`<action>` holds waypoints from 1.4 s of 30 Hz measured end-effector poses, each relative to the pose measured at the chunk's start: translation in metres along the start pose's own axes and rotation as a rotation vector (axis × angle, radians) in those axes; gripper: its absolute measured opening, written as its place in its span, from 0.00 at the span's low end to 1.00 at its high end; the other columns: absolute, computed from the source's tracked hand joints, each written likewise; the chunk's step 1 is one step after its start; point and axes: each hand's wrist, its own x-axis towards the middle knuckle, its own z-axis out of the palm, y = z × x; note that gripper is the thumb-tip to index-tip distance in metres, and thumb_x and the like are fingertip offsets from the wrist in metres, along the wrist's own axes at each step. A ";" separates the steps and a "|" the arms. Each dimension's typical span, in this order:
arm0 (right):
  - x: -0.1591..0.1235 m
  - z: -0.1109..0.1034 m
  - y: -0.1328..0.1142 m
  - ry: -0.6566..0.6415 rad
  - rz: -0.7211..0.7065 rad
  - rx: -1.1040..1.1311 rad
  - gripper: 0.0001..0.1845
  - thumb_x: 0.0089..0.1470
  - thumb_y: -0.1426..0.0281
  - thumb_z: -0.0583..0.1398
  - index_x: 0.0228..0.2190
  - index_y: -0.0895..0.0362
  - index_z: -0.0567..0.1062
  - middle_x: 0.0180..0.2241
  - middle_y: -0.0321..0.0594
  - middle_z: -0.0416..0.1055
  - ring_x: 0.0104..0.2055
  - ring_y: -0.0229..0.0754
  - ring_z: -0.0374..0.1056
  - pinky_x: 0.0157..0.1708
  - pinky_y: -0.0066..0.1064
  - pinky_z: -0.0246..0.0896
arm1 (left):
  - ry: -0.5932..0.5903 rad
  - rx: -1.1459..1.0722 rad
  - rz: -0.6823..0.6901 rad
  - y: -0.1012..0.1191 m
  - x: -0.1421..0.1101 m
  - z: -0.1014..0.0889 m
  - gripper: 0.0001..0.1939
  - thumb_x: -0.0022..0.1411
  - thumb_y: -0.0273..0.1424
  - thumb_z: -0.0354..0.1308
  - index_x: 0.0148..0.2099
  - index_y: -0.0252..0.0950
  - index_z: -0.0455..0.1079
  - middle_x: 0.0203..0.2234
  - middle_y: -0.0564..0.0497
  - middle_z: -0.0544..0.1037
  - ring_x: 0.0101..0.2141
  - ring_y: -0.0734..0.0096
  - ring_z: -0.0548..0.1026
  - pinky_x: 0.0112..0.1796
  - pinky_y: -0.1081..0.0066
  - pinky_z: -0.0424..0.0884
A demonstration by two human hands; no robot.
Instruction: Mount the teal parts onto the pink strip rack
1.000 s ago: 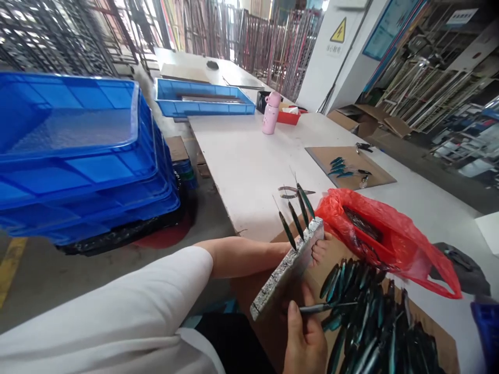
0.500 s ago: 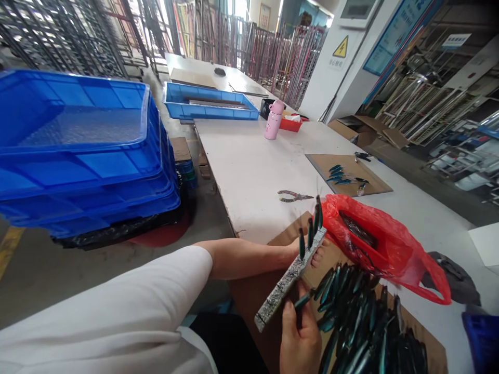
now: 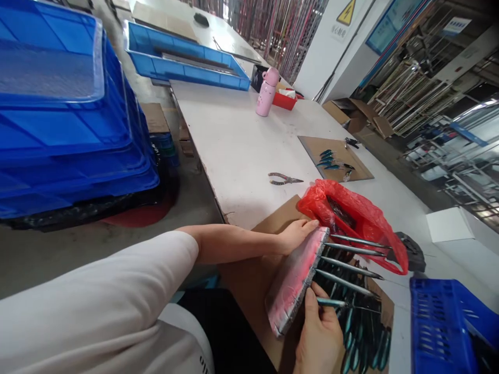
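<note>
My left hand (image 3: 298, 235) grips the far end of a flat foam block (image 3: 294, 280) with a pink face, its fingers partly hidden behind it. Several slim teal fish-shaped pieces (image 3: 346, 283) stick out in a row from slits along the block's speckled grey edge. Between thumb and fingers, my right hand (image 3: 322, 332) pinches another slim teal piece (image 3: 331, 302) by its end, against that edge near the row. Beneath and beyond lies a pile of similar teal pieces (image 3: 356, 343) on cardboard, partly covered by the row and my right hand.
A red plastic bag (image 3: 319, 200) lies beyond the block. Pliers (image 3: 284, 179), a board (image 3: 354, 161) with several teal pieces, and a pink bottle (image 3: 267, 93) are on the white table (image 3: 234, 150). Blue crates (image 3: 62, 124) stand left; a blue basket (image 3: 432, 327) is at right.
The block has turned, so its pink face shows and the inserted pieces now point right instead of up. My right hand has moved slightly right with its piece. The view has shifted.
</note>
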 end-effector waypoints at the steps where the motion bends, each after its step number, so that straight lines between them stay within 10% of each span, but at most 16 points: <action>1: 0.001 0.000 0.000 0.035 -0.026 -0.045 0.24 0.39 0.53 0.62 0.38 0.51 0.75 0.34 0.34 0.75 0.35 0.40 0.69 0.35 0.27 0.64 | 0.003 0.046 0.033 0.001 -0.001 0.000 0.24 0.56 0.49 0.51 0.39 0.31 0.66 0.34 0.50 0.72 0.31 0.74 0.68 0.35 0.74 0.65; 9: 0.012 -0.015 0.002 0.158 -0.071 -0.604 0.24 0.40 0.44 0.56 0.26 0.50 0.76 0.24 0.36 0.73 0.33 0.48 0.69 0.30 0.32 0.60 | -0.038 0.186 0.112 0.003 -0.002 -0.002 0.22 0.52 0.47 0.55 0.37 0.32 0.69 0.29 0.53 0.73 0.28 0.78 0.67 0.28 0.79 0.62; 16: 0.006 -0.009 -0.003 0.128 -0.186 -0.566 0.23 0.46 0.48 0.52 0.26 0.53 0.74 0.26 0.37 0.73 0.30 0.44 0.67 0.30 0.30 0.59 | -0.323 -0.091 -0.120 0.000 0.001 -0.011 0.30 0.44 0.47 0.63 0.45 0.32 0.71 0.38 0.46 0.75 0.34 0.69 0.73 0.37 0.69 0.69; 30: 0.006 -0.005 0.002 0.051 0.050 0.451 0.16 0.43 0.58 0.62 0.33 0.55 0.73 0.32 0.35 0.73 0.34 0.38 0.69 0.31 0.29 0.67 | -0.336 -0.184 -0.133 -0.001 0.003 -0.011 0.24 0.44 0.44 0.65 0.41 0.34 0.72 0.34 0.49 0.76 0.31 0.72 0.74 0.36 0.70 0.70; 42: 0.013 -0.019 0.023 0.058 0.096 0.609 0.12 0.46 0.63 0.63 0.35 0.51 0.74 0.33 0.29 0.72 0.33 0.33 0.70 0.36 0.26 0.68 | -0.220 -0.065 -0.078 -0.002 0.004 -0.009 0.21 0.43 0.42 0.65 0.37 0.33 0.71 0.34 0.51 0.76 0.34 0.72 0.73 0.35 0.74 0.69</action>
